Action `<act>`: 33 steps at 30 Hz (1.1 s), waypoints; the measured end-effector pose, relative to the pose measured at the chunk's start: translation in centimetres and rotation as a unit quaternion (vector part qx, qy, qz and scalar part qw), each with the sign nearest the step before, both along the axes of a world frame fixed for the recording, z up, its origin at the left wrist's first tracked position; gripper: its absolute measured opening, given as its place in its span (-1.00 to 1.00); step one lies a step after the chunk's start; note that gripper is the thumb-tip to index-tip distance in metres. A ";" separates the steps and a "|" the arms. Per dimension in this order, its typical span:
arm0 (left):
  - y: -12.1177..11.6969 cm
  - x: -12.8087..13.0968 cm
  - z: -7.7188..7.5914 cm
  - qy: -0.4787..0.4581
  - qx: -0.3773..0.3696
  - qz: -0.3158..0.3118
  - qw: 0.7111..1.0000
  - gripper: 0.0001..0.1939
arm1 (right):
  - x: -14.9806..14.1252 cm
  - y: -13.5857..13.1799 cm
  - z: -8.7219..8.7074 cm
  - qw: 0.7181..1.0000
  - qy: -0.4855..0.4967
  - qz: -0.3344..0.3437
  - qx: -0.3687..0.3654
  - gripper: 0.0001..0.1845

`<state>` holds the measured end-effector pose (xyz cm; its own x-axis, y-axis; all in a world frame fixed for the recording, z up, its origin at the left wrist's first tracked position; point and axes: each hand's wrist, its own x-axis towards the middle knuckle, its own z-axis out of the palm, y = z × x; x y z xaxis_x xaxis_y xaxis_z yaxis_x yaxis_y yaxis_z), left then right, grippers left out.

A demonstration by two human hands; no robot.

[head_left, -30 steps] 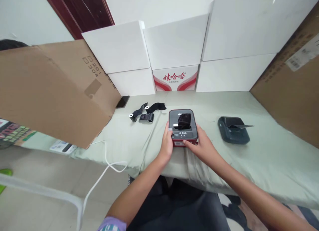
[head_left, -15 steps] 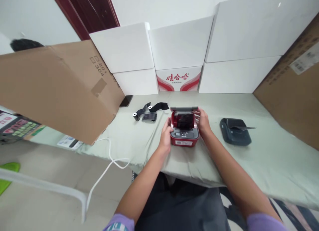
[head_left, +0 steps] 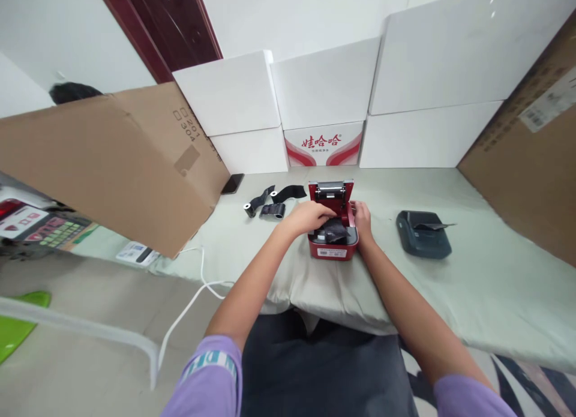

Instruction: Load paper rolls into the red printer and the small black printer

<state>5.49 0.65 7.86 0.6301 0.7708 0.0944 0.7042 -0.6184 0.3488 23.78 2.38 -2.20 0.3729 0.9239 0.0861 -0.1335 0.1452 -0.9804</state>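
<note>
A red label printer (head_left: 333,252) with a grey top rests in front of me, its lid (head_left: 332,201) raised. Black paper (head_left: 335,231) from a roll lies out over the printer's front; how the roll sits inside is hidden. My left hand (head_left: 314,215) reaches over the compartment from the left, its fingers closed at the black paper. On the printer's right side, my right hand (head_left: 362,220) is closed around the casing near the lid hinge, fingertips partly hidden.
Several black paper rolls (head_left: 272,210) lie to the left of the printer. A dark second printer (head_left: 423,242) with paper sticking out sits right. A phone (head_left: 233,183), a cardboard panel (head_left: 135,165), a white cable (head_left: 203,276) and white boxes (head_left: 326,93) surround the cloth-covered table.
The printer's lid now stands higher, opened further. My left hand has moved from the printer's left side to over the compartment, and the black paper now hangs over the front.
</note>
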 end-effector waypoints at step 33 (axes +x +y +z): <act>-4.0 -3.6 3.3 -0.204 0.017 0.055 0.977 -0.55 | 0.4 0.8 -1.0 0.999 -0.022 0.006 0.026 -0.64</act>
<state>1.86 -3.30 11.17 0.4485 0.8233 0.3479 0.5728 -0.5635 0.5953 24.14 3.18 -3.16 0.3571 0.9219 0.1500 -0.0931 0.1950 -0.9764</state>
